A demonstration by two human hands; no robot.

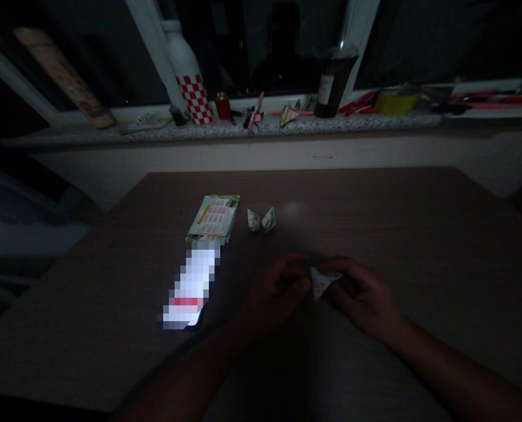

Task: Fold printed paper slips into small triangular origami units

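Observed small folded paper triangle [321,282] over the near part of the brown table [401,217], pinched at its left edge between thumb and fingers of left hand [282,284] and at its right corner between thumb and curled fingers of right hand [368,296]; cannot tell in dim light whether touching the tabletop. Noted two pointed paper pieces [268,221] side by side beyond the left hand, with stack of printed cards [217,218] to their left and lit phone [193,293] just nearer. Logged checkered bottle [191,85] on speckled sill [269,132] behind.
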